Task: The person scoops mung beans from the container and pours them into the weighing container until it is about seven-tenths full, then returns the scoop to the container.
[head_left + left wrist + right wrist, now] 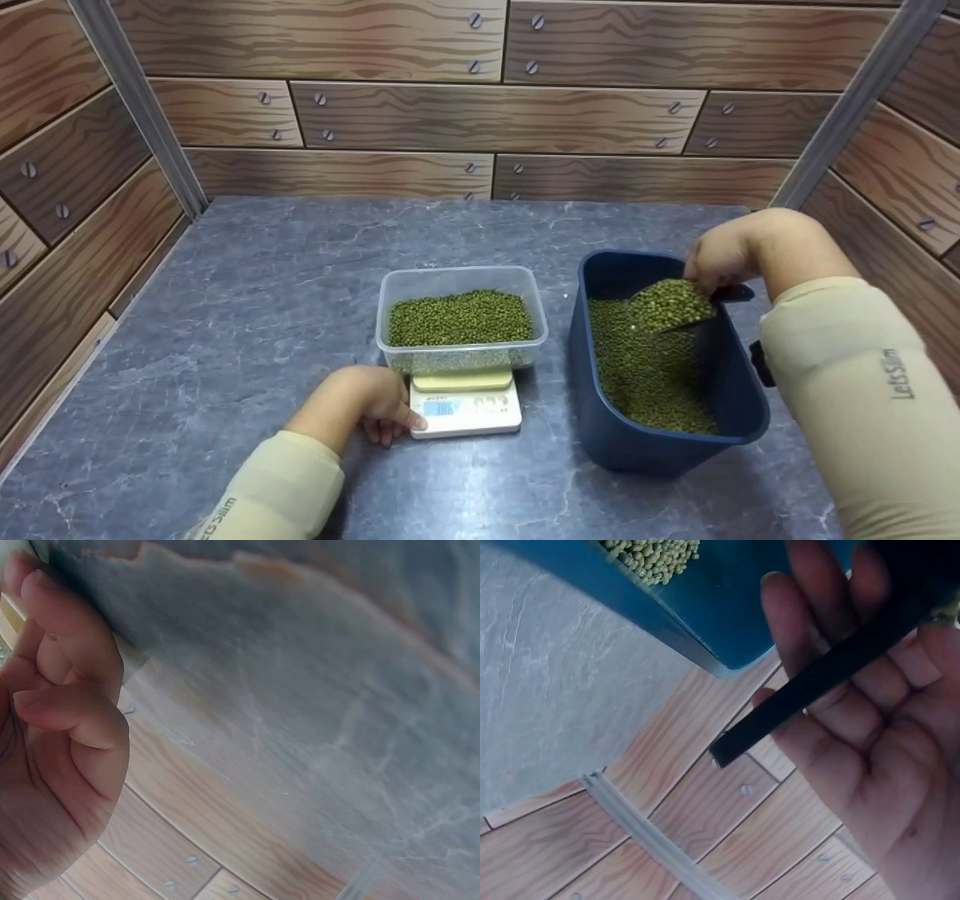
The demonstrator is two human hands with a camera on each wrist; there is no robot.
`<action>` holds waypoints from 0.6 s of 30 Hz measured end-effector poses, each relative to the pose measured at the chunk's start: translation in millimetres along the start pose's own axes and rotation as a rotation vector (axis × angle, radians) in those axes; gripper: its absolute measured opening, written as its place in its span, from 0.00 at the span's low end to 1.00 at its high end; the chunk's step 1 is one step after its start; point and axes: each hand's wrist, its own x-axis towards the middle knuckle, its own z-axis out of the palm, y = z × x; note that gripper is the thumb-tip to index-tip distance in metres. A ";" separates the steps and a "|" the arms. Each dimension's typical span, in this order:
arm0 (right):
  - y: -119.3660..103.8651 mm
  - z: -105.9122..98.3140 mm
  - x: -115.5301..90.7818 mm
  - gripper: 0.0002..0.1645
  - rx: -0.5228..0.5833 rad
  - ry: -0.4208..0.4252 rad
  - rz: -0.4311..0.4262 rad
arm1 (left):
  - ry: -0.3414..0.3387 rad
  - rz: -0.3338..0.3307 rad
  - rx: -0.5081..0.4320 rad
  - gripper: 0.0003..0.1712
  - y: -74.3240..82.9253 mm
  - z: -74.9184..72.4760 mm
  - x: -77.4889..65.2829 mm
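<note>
My right hand (724, 255) grips the black handle (810, 690) of a scoop (694, 327) above the dark blue bin (630, 442). Heaped green mung beans (670, 301) fill the scoop, and more beans lie in the bin below. My left hand (367, 397) rests at the front left corner of a white kitchen scale (466, 427). One digit touches the scale's top, while the other fingers are loosely bent beside it. On the scale stands a clear plastic container (461, 360) with mung beans inside. The left wrist view shows the bent fingers (90, 720).
The grey marbled table (247, 300) extends left of the scale and behind the container. Wood-patterned walls (495, 112) enclose its back and sides. The bin stands close to the container's right. A few loose beans (565, 296) lie between them.
</note>
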 end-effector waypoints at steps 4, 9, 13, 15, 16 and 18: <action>5.7 -1.6 2.8 0.18 0.100 0.027 0.013 | -0.001 0.004 -0.001 0.23 -0.3 0.4 0.9; 8.1 -2.6 4.1 0.19 0.158 0.044 0.019 | -0.001 0.006 -0.022 0.22 -0.9 1.2 0.7; 9.3 -2.5 5.7 0.20 0.170 0.040 0.014 | 0.007 0.004 -0.019 0.22 -1.0 1.3 0.4; 9.5 -2.6 6.4 0.20 0.173 0.042 0.016 | 0.010 0.001 -0.014 0.23 -0.9 1.3 0.5; 9.3 -2.7 6.7 0.20 0.174 0.045 0.018 | 0.011 0.000 -0.013 0.23 -0.9 1.3 0.6; 8.2 -3.0 6.9 0.21 0.173 0.055 0.020 | 0.011 -0.002 -0.012 0.23 -1.1 1.3 0.9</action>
